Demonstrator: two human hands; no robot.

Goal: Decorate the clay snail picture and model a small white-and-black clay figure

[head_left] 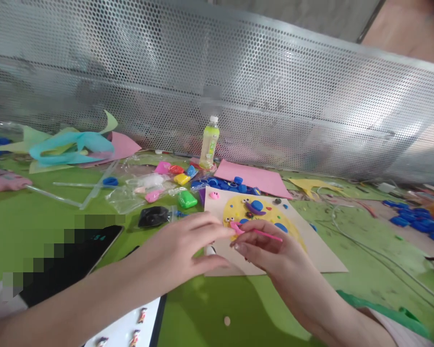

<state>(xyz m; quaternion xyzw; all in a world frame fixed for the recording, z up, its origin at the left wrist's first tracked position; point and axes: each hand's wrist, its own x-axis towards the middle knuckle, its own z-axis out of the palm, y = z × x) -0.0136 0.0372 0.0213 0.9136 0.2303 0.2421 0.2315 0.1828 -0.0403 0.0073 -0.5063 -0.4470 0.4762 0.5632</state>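
Observation:
A beige card [325, 258] lies on the green table, bearing a yellow clay disc [235, 207] with blue, purple and googly-eye pieces stuck on it. My right hand [271, 250] pinches a thin pink modelling tool [260, 233] whose tip rests at the disc's near left edge. My left hand [183, 248] rests on the card's left side with fingers stretched toward the tool tip. A small pink clay face [214, 195] sits at the card's far left corner.
Bags of coloured clay [183, 179] and a green drink bottle [210, 142] stand behind the card. Pink paper [253, 176], crepe paper [72, 144], blue caps [419, 219], a black phone [75, 255] and a perforated metal screen [217, 86] surround the spot.

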